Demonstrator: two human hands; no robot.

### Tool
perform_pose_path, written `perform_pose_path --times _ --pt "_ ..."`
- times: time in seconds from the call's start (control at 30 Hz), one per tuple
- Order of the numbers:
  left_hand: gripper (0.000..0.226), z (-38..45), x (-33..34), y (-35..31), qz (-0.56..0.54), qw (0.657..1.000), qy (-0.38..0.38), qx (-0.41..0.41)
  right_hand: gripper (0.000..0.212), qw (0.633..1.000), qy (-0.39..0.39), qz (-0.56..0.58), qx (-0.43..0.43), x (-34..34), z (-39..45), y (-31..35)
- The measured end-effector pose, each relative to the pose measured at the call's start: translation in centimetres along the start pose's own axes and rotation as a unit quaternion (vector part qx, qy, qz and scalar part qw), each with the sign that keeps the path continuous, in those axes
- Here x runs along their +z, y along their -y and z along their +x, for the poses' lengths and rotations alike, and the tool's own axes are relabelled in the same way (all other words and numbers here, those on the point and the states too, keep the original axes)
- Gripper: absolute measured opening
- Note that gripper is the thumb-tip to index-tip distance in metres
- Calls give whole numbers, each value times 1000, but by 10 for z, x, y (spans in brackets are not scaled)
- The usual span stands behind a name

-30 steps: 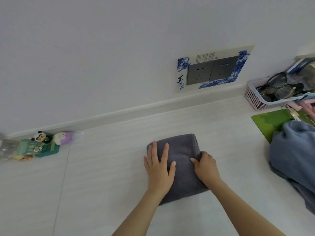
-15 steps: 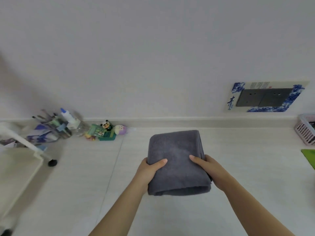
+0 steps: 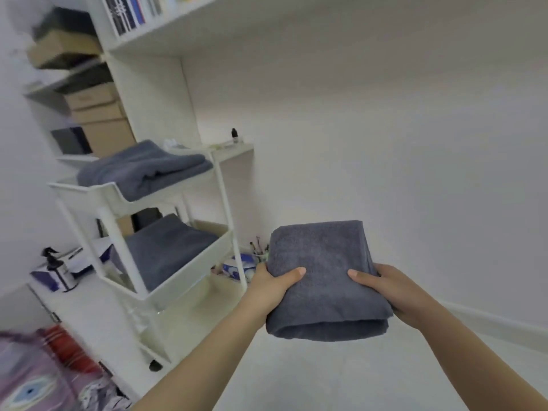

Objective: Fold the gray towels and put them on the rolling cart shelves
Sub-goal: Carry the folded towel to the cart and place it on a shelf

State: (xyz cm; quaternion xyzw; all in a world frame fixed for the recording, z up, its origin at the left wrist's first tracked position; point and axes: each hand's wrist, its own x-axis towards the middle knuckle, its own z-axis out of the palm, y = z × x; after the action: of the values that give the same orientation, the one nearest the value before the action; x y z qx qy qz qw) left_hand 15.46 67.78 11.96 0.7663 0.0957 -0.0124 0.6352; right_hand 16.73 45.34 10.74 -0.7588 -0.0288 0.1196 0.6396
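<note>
I hold a folded gray towel (image 3: pixel 323 280) in the air, right of the white rolling cart (image 3: pixel 124 200). My left hand (image 3: pixel 271 287) grips its left edge, thumb on top. My right hand (image 3: pixel 391 292) grips its right edge the same way. The cart stands at the left with a folded gray towel on its top shelf (image 3: pixel 142 170) and another on its middle shelf (image 3: pixel 166 250). The cart's lowest shelf (image 3: pixel 178 318) shows pale and bare where visible.
White wall shelves (image 3: pixel 154 34) with books and cardboard boxes (image 3: pixel 100 126) rise behind the cart. A spray bottle (image 3: pixel 55 266) and boxes sit at the left. A cup of brushes (image 3: pixel 258 253) stands behind the cart. Purple patterned fabric (image 3: pixel 38 378) lies bottom left.
The folded towel has been lifted off the floor with both hands. My view has swung left and up, bringing the cart and shelves into sight.
</note>
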Motion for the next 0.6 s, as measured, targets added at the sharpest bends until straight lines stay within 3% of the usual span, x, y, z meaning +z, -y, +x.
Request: perform_pose_path --times 0.23,0.33,0.4,0.5,0.6 --pt "67 3 -100 -20 -67 993 -85 44 39 997 73 -6 -19 79 51 71" --pt "74 9 -130 -18 -90 984 -139 65 44 995 99 12 -8 111 79 89" --pt "66 14 -143 -18 -119 969 -192 100 45 993 119 29 0 132 97 100" --pt "36 25 -154 -21 -173 946 -252 108 29 984 170 42 11 153 125 116" --pt "58 39 -163 -17 -175 926 -320 100 15 974 223 50 3 169 155 130"
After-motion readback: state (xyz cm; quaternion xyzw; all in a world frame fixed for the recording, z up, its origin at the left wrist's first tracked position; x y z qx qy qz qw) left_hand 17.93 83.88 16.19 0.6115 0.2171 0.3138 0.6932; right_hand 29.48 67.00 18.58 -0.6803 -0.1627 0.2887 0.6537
